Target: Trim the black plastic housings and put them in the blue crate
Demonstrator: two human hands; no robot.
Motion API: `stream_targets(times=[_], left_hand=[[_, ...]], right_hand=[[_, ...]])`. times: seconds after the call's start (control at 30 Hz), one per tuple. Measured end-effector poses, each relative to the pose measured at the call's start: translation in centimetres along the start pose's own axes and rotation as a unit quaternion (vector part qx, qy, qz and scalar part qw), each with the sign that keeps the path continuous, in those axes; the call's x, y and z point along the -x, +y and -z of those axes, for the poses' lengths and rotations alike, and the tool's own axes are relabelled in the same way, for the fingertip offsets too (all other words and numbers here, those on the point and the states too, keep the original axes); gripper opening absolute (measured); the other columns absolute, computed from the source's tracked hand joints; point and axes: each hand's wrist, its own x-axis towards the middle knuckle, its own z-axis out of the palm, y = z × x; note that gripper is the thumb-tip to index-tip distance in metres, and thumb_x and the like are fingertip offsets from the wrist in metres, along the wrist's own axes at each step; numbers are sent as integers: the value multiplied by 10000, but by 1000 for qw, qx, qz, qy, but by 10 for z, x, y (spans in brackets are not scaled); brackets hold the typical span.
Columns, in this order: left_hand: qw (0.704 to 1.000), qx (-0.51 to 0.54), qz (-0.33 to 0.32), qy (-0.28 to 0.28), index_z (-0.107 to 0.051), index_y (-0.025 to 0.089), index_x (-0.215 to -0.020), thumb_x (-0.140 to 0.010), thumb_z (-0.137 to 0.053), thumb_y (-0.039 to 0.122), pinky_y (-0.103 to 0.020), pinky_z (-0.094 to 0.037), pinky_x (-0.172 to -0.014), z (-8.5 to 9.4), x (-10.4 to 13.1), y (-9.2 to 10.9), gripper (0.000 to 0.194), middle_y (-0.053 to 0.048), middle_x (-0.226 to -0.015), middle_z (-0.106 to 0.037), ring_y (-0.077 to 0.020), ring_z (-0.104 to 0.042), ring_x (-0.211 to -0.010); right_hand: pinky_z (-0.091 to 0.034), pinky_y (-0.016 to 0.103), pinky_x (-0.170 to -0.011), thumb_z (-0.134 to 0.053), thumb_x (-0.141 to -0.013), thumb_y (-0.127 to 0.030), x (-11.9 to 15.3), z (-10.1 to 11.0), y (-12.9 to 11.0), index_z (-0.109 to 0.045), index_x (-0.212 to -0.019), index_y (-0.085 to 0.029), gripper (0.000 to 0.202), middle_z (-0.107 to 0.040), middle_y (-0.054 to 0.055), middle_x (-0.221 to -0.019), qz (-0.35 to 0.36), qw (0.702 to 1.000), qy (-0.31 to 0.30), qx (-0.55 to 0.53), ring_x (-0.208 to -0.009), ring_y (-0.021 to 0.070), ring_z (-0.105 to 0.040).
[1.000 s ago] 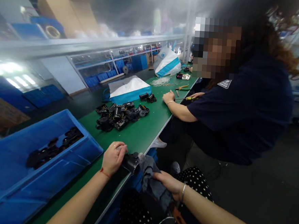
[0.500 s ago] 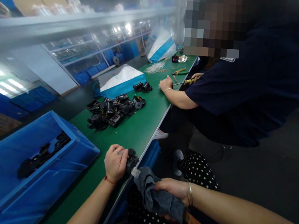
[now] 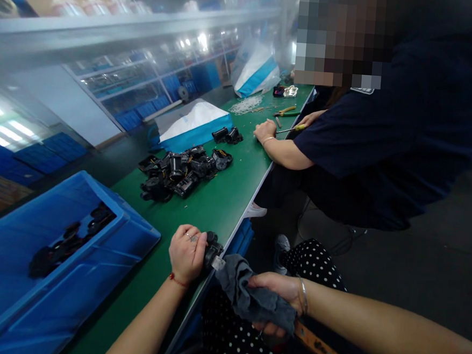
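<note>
My left hand (image 3: pixel 186 253) is closed on a black plastic part (image 3: pixel 212 246) and holds it against the table near its front edge. My right hand (image 3: pixel 278 293) is wrapped round a grey cloth (image 3: pixel 244 291). The cloth covers the middle of a long tool; its worn orange bar (image 3: pixel 324 351) sticks out towards me. At the other end a pale flat tip (image 3: pixel 218 263) meets the black part or lies right beside it; I cannot tell which. What kind of tool it is stays hidden by the cloth. Beyond my left hand lies a pile of black plastic parts (image 3: pixel 186 168).
A blue bin (image 3: pixel 135 234) with black parts inside stands at the left on the green table (image 3: pixel 235 193). A white-and-blue bag (image 3: pixel 199 123) lies behind the pile. At the right a co-worker (image 3: pixel 364 137) holds a yellow-handled screwdriver (image 3: pixel 291 129) near pliers (image 3: pixel 287 112).
The view has shifted slightly. Both my hands keep their grips, with the tool's tip still at the black part. The co-worker's screwdriver hand has moved a little.
</note>
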Motion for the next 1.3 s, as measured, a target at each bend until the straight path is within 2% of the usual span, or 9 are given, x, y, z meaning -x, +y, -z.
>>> stream_targets(times=[0.07,0.13,0.37,0.6,0.73,0.9,1.03,1.2,1.3], left_hand=[[1000,-9,-6,-5,-577,175,-590,-944,-400,183,-333,-418,-741,0,-1,0,396,-53,-622,-563,-197,-487,-765],[1000,-22,-8,-15,-573,175,-589,-951,-392,201,-342,-416,-733,-1,-1,0,405,-58,-629,-560,-205,-486,-774],[998,-47,18,-40,-549,179,-586,-965,-367,244,-362,-402,-721,-1,-1,2,425,-63,-650,-565,-222,-497,-806],[997,-65,20,-47,-537,196,-574,-970,-339,267,-361,-401,-708,-1,-3,6,448,-63,-637,-566,-224,-514,-795],[996,-70,32,-44,-550,201,-571,-970,-340,289,-357,-395,-689,-2,-4,5,460,-57,-654,-590,-225,-536,-813],[992,-106,47,-46,-598,194,-586,-972,-336,298,-365,-394,-689,-3,-5,5,478,-65,-681,-621,-234,-558,-829],[989,-121,50,-61,-622,188,-603,-976,-329,306,-361,-396,-680,-3,-6,5,489,-62,-699,-636,-234,-570,-844],[986,-132,63,-84,-643,179,-597,-979,-313,318,-361,-409,-678,-4,-5,5,523,-71,-732,-657,-239,-581,-878],[979,-144,89,-111,-655,181,-614,-982,-302,335,-361,-417,-689,-2,-7,8,532,-75,-763,-671,-245,-587,-905]], right_hand=[[-316,172,-376,-110,-959,-456,0,4,-3,-566,-679,-167,608,-464,-15,-496,-86,985,-93,-118,-330,92,-377],[-311,165,-365,-134,-961,-486,0,7,-7,-559,-685,-166,599,-468,-20,-500,-129,968,-122,-175,-323,82,-371],[-562,327,-533,-462,-915,-422,-9,7,-15,-610,-705,-152,372,-562,-1,-476,-133,983,36,-125,-446,161,-589],[-580,296,-584,-554,-857,-377,-6,-2,-21,-622,-713,-161,268,-606,-2,-521,-122,983,123,-68,-529,165,-651],[-566,285,-616,-575,-816,-456,-1,-4,-28,-653,-825,-176,291,-670,16,-661,-83,979,179,56,-613,166,-667],[-516,238,-609,-527,-842,-394,4,0,-44,-610,-709,-187,260,-655,3,-664,-45,959,197,200,-654,149,-641],[-507,275,-635,-526,-855,-375,8,3,-58,-608,-677,-166,286,-671,49,-719,-25,909,212,359,-702,192,-652],[-507,498,-802,-564,-842,-419,19,5,-70,-641,-1028,-92,384,-690,232,-982,-6,787,285,548,-919,384,-673],[-501,526,-814,-577,-837,-375,24,4,-75,-592,-1125,-96,401,-690,243,-991,-5,730,315,607,-951,401,-666]])
